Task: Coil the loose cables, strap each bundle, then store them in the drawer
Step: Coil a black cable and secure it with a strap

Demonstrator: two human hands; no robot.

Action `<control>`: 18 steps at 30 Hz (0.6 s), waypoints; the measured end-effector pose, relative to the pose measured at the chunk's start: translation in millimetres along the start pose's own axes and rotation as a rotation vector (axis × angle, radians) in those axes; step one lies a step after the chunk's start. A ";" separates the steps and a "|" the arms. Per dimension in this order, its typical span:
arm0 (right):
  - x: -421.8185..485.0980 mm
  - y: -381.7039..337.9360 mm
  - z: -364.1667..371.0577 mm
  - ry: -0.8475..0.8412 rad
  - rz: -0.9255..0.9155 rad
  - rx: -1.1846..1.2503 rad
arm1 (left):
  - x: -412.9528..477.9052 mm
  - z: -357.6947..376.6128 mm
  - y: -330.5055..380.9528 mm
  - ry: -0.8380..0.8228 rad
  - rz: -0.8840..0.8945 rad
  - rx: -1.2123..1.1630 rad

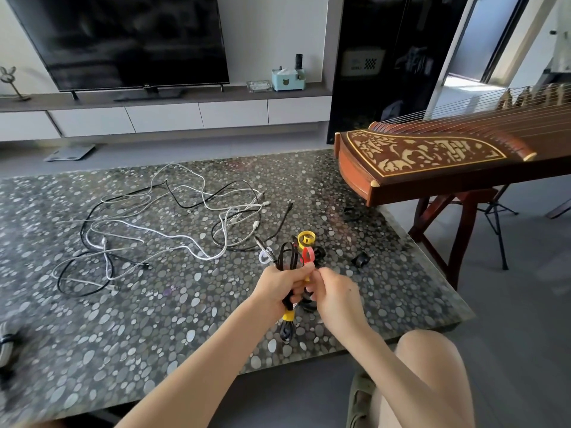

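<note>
Here, left hand [278, 285] grips a black coil [289, 257] near the table's [185, 329] front edge; right hand [333, 296] pinches a strap [307, 278] that may slip.

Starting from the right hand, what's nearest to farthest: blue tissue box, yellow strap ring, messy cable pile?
1. Yellow strap ring, just beyond the right hand.
2. Messy cable pile, farther out, to the left.
3. Blue tissue box, far back on the shelf.

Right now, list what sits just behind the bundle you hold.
A yellow strap ring, a red strap loop, perhaps held, and a black roll. The left hand and right hand hide the table under the bundle.
</note>
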State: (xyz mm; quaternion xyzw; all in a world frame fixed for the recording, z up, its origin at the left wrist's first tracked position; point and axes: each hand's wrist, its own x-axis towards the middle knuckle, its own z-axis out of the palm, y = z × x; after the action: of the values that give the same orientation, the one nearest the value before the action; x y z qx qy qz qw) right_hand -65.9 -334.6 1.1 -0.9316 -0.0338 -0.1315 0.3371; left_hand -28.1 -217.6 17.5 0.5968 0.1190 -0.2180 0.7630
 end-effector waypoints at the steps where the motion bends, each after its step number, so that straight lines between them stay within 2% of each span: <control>1: 0.5 -1.4 -2.6 -0.005 0.049 0.092 | -3.1 0.1 -0.5 0.009 0.073 0.080; 5: -0.9 -6.5 -10.9 -0.025 0.170 0.447 | -11.4 -4.0 -1.2 0.088 0.344 0.507; 9: -2.2 -12.8 -15.3 -0.008 0.308 0.638 | -15.5 -7.6 3.0 0.128 0.443 0.722; 13: -1.0 -22.3 -25.1 -0.004 0.432 0.869 | -24.6 -12.9 2.6 -0.028 0.391 0.379; 18: 1.7 -29.1 -29.6 0.010 0.604 0.955 | -31.2 -12.1 -1.2 -0.134 0.283 0.103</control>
State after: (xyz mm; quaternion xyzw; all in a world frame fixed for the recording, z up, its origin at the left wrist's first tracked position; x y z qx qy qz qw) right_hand -75.3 -331.1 41.4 -0.6433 0.1800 -0.0037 0.7441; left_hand -55.1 -200.2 27.1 0.6301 -0.0288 -0.1533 0.7607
